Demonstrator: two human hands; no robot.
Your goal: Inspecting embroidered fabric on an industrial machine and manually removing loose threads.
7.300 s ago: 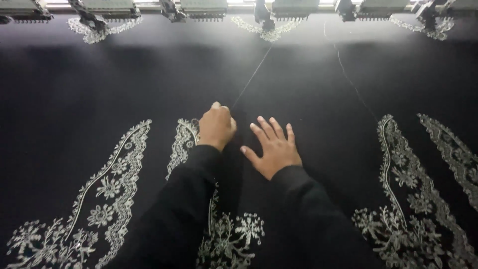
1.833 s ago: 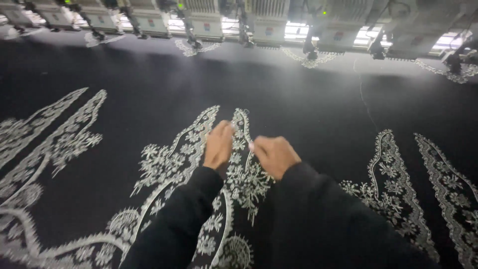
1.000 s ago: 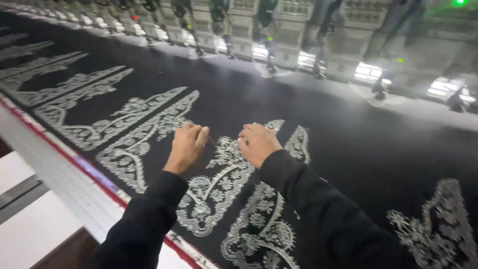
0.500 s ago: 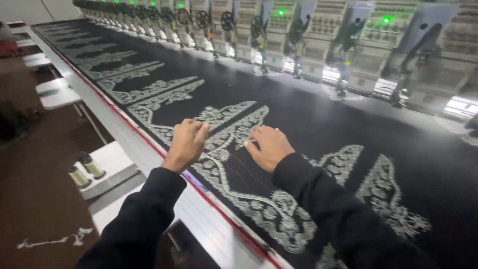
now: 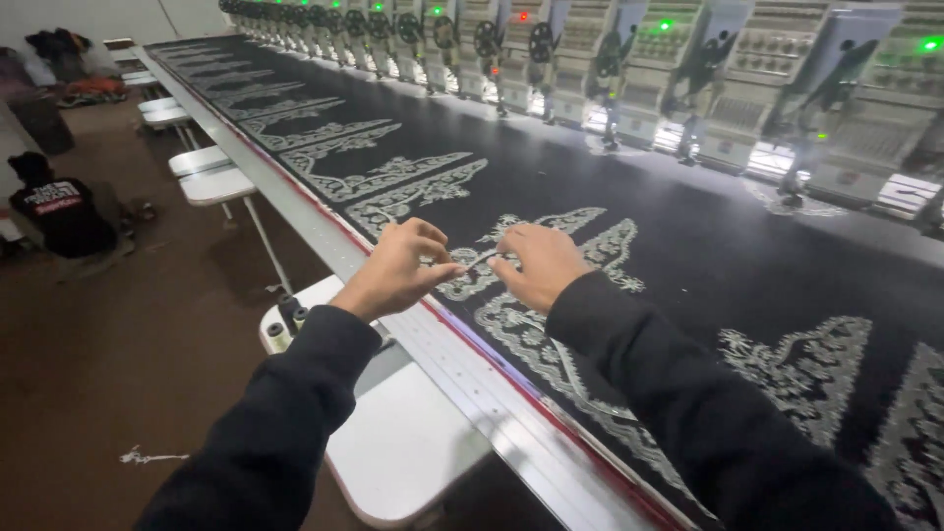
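Leaning over the near edge of a long embroidery machine, both hands meet above the stretched black fabric [image 5: 688,246]. Left hand [image 5: 398,267] has fingers curled, thumb and forefinger drawn to a pinch pointing right; right hand [image 5: 536,264] mirrors it, fingers curled, tips pointing left. Fingertips nearly touch over a white embroidered motif [image 5: 551,251]. Whether a thread is actually caught between them: cannot tell, too fine to see.

Key relation: the motif lies directly under and just beyond the fingertips, its long axis slanting away from the metal frame rail [image 5: 462,369] toward the row of embroidery heads [image 5: 688,88]. Right hand sits fully over the fabric and nearer the motif's middle; left hand hovers at its rail-side end, wrist above the rail.

More white motifs [image 5: 374,182] repeat along the fabric to the far left, and others [image 5: 816,354] lie to the right, all on the same slant.

Containers: none open in view. A small white side table [image 5: 403,442] beneath the rail carries a couple of thread spools [image 5: 285,324] at its far corner; otherwise nothing visible on it. Similar white side tables [image 5: 211,182] stand further down the aisle.

Another person in a dark shirt [image 5: 59,206] sits on the brown floor [image 5: 147,374], well apart.
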